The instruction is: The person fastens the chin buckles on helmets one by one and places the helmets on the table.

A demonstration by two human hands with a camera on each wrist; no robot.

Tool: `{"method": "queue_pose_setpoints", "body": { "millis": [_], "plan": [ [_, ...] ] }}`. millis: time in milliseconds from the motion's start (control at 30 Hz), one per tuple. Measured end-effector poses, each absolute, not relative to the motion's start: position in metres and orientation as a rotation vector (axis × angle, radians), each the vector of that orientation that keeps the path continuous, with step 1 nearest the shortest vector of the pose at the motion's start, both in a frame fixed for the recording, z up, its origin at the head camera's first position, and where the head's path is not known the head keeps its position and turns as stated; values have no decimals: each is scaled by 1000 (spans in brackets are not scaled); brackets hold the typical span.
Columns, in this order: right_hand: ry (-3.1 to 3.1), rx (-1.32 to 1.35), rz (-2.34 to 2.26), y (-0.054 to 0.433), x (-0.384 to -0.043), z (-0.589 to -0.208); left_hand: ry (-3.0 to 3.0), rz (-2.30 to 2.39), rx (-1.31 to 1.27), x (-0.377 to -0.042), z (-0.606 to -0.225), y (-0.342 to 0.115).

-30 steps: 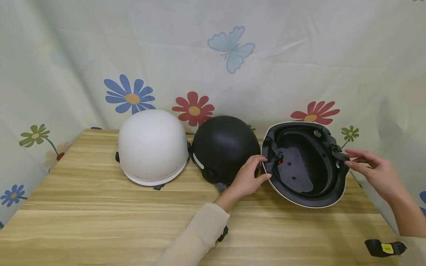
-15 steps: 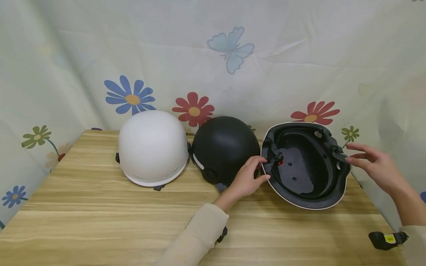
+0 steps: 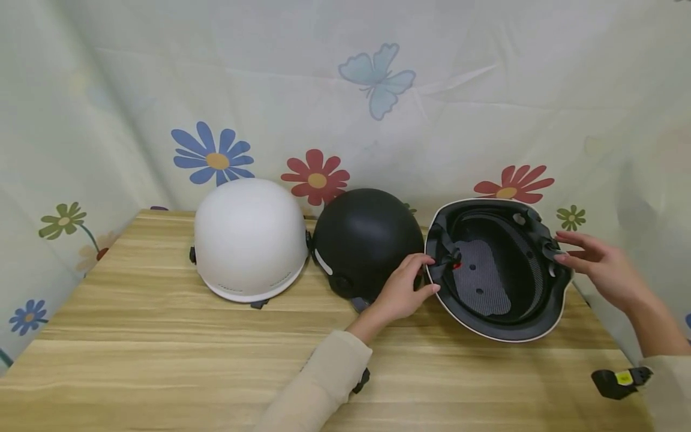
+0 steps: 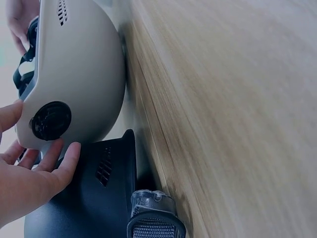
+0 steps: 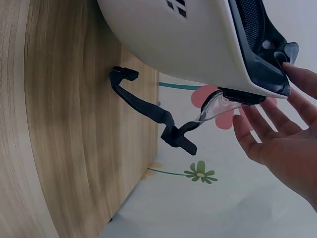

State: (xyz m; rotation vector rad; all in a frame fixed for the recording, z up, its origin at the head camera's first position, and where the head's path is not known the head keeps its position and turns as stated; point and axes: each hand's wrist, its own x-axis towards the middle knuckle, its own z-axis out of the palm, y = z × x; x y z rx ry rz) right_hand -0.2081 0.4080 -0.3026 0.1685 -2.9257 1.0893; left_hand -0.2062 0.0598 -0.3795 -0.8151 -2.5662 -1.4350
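A white helmet (image 3: 486,327) lies upturned at the right in the head view, its black padded inside facing up. My left hand (image 3: 402,291) grips its left rim, thumb at the edge and fingers on the outer side by a round black knob (image 4: 51,120). At the right rim my right hand (image 3: 610,276) pinches the edge, the thumb on a black strap (image 5: 280,62) and the other fingers behind the shell. From that side, in the right wrist view, a black chin strap (image 5: 148,110) hangs down to the table near a clear plastic piece (image 5: 218,106).
A black helmet (image 3: 367,240) stands dome-up right beside the upturned one, close to my left hand. Left of it is another white helmet (image 3: 248,240), also dome-up. All are on a wooden table (image 3: 162,360) before a flowered curtain (image 3: 459,78).
My right forearm and its wrist camera have risen a little, and the right fingers have moved slightly inward at the rim. The left hand keeps its hold; the helmets have barely moved.
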Motion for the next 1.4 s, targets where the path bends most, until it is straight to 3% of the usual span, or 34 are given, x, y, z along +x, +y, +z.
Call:
{"method": "queue_pose_setpoints", "body": {
  "millis": [600, 1100, 1400],
  "plan": [
    [-2701, 299, 1410, 410, -209, -306, -2569, -1419, -815, -208, -380, 60],
    [-2760, 92, 1058, 407, -204, -301, -2546, -1424, -845, -204, -378, 58],
    [-2705, 133, 1105, 410, -201, -302, -2542, -1412, -847, -205, -381, 58]
  ]
}}
